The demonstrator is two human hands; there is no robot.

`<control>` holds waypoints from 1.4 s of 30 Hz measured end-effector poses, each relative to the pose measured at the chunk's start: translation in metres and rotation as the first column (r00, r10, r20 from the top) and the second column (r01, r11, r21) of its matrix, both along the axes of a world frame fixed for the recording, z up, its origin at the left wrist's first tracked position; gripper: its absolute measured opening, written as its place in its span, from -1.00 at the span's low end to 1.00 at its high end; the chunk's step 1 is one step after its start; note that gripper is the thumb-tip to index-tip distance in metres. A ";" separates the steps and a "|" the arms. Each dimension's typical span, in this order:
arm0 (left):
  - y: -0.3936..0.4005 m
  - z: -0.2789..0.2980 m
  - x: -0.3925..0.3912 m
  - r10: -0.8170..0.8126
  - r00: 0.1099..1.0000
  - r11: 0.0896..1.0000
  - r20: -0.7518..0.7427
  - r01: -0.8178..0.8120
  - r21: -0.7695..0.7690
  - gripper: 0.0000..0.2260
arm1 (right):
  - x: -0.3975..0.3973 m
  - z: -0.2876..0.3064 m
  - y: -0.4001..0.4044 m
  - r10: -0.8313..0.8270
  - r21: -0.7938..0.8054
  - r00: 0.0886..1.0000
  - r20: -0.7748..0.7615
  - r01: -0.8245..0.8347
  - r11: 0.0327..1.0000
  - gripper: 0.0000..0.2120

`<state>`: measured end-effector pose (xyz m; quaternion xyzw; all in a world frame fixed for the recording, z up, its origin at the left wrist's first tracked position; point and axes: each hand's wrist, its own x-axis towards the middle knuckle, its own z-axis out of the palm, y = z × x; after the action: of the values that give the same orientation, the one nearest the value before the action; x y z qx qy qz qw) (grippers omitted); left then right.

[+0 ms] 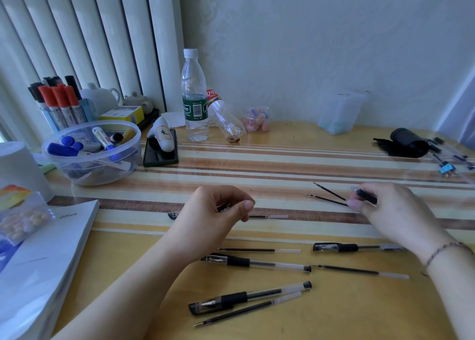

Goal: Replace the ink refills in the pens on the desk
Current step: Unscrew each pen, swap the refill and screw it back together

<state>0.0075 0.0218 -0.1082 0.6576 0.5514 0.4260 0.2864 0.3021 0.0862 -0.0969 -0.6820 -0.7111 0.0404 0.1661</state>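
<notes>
Hands apart over desk [282, 159]: left [216, 211] curled on pen part, right [385, 206] pinching barrel [366, 195].

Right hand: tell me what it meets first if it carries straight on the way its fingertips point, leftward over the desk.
Probably the two loose refills just beyond the right hand, which grips a pen part. One refill's end already lies at its fingertips. Whether the hand rides above them is unclear from this single view.

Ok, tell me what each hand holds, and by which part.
The right hand pinches a dark pen piece at its near end. The left hand is curled round a pen part, mostly hidden, so the hold cannot be told.
</notes>
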 end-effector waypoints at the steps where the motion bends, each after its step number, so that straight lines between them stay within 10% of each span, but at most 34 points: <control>1: 0.000 0.000 0.000 0.001 1.000 1.000 0.001 -0.001 0.001 -0.92 | 0.000 0.001 0.000 -0.001 0.007 1.000 -0.004 0.001 1.000 -0.82; 8: -0.003 0.006 0.004 -0.030 0.976 0.996 0.216 0.047 -0.074 -0.91 | -0.037 0.017 -0.028 0.328 0.148 0.877 -0.350 -0.294 0.944 -0.91; 14: -0.008 0.012 0.009 -0.137 0.894 0.975 0.427 0.197 -0.100 -0.82 | -0.052 0.012 -0.039 0.465 0.130 0.843 -0.272 -0.447 0.885 -0.92; 30: -0.009 0.010 0.009 -0.108 0.918 0.977 0.383 0.169 -0.132 -0.82 | -0.050 0.010 -0.039 0.504 0.181 0.857 -0.102 -0.483 0.857 -0.85; 38: -0.009 0.004 0.009 -0.078 0.997 0.997 -0.014 0.078 -0.001 -0.89 | -0.059 0.014 -0.051 0.546 0.247 0.834 -0.073 -0.515 0.820 -0.96; 42: -0.006 0.006 0.004 -0.032 0.999 0.999 0.012 0.032 0.023 -0.86 | -0.050 0.023 -0.048 0.461 0.304 0.852 -0.249 -0.383 0.872 -0.66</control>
<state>0.0116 0.0154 -0.1024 0.6669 0.5341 0.4316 0.2892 0.2522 0.0386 -0.0744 -0.4669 -0.8080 0.0962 0.3462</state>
